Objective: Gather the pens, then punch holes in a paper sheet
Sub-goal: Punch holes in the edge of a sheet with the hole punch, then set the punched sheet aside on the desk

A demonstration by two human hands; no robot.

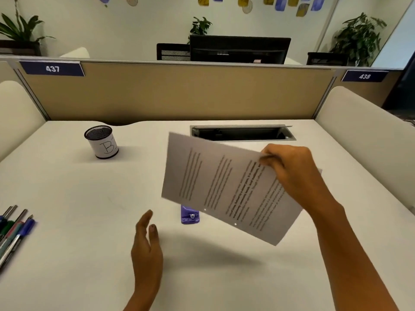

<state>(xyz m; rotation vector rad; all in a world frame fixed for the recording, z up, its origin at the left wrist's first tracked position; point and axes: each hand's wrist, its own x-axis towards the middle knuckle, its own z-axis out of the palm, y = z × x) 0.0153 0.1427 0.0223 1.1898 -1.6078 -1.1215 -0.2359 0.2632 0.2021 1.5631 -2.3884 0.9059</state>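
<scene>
One view, head camera: your white desk, walled by a tan partition tagged "437" and "438". Mesh cup reads "B". Your right hand pinches the printed sheet aloft over the purple punch. Your left hand hovers, fingers straight, holding nothing. Pens lie at the desk's left edge.

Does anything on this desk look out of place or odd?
The coloured pens lie loose at the left edge of the white desk, apart from the black mesh cup marked B, where they seemingly belong. Otherwise nothing odd: the right hand holds the printed paper sheet tilted above the purple hole punch.
</scene>
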